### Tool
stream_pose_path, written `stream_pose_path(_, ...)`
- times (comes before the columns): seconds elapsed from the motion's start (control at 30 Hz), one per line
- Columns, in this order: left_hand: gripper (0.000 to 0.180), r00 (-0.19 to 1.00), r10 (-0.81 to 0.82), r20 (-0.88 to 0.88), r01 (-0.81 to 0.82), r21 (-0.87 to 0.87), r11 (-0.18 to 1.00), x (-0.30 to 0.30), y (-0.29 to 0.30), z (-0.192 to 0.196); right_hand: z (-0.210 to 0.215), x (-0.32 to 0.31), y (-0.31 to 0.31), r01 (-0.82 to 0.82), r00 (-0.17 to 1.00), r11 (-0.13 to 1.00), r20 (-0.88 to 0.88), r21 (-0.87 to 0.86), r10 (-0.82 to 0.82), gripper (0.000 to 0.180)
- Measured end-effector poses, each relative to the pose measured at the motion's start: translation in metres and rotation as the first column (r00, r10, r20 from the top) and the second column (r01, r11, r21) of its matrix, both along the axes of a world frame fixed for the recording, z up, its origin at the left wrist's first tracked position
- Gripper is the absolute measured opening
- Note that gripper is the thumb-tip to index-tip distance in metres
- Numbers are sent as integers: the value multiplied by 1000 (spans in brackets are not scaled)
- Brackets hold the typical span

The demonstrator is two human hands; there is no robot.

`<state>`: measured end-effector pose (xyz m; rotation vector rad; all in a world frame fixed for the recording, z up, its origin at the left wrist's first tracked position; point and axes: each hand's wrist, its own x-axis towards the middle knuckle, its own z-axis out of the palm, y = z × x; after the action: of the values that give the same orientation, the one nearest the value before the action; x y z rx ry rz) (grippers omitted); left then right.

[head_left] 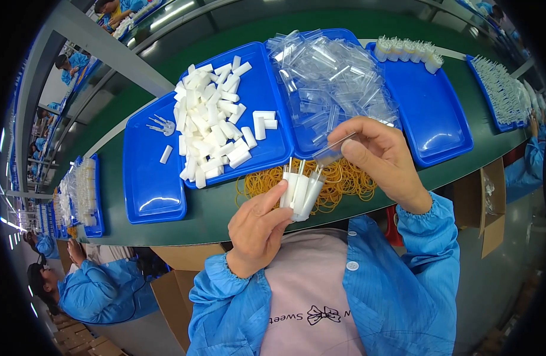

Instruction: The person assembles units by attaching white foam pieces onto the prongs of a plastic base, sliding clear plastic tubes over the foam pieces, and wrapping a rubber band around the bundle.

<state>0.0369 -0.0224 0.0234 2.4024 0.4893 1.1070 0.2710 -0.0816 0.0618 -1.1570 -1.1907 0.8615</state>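
Observation:
My left hand (pixel 256 230) is closed on a small cluster of white cylindrical pieces (pixel 301 191), held upright with thin clear parts and pins rising from their tops. Between the thumb and fingers of my right hand (pixel 387 159) is a clear plastic sleeve (pixel 330 153), tilted just above the cluster. Whether the sleeve touches the cluster is hard to tell. Behind and below the cluster lies a heap of yellow rubber bands (pixel 349 188) on the green table.
Blue trays stand side by side: one with white cylinders (pixel 207 113), one heaped with clear sleeves (pixel 326 77), and a right tray (pixel 430 113) with white-and-clear assemblies (pixel 406 50) at its far end. A small white pronged part (pixel 161 125) lies left. Co-workers sit at both sides, near cardboard boxes (pixel 492 207).

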Motion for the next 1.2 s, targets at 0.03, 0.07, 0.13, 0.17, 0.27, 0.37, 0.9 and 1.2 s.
stream_pose_path(0.03, 26, 1000, 0, -14, 0, 32, 999, 0, 0, 0, 0, 0, 0, 8, 999, 996, -41, -83, -11, 27)
stream_pose_path(0.07, 28, 1000, 0, -28, 2, 65, 998, 0, 0, 1, -2, 0, 2, 6, 999, 996, -41, -84, -10, 27)
stream_pose_path(0.13, 28, 999, 0, -42, 4, 84, 996, 1, 0, 1, -7, 2, 5, 34, 998, 998, -56, -61, -37, 28)
stream_pose_path(0.17, 29, 998, 0, -56, 5, 103, 995, 1, 0, 1, -8, 3, 6, 35, 998, 998, -57, -61, -38, 28)
stream_pose_path(0.27, 30, 997, -7, -78, 18, 135, 991, 4, -1, 3, -9, 3, 8, -23, 997, 993, -72, -118, 14, 26)
stream_pose_path(0.37, 31, 994, -21, -110, 36, 130, 991, 6, 0, 4, -11, 5, 10, -131, 986, 976, -121, -173, 111, 25)
stream_pose_path(0.9, 30, 995, -39, -87, 49, 113, 992, 7, -1, 5, -6, 14, 3, 6, 999, 991, -35, -137, -11, 23)
stream_pose_path(1.2, 29, 993, -43, -109, 57, 133, 989, 7, -3, 7, -9, 15, 6, -100, 990, 974, -121, -203, 76, 21)
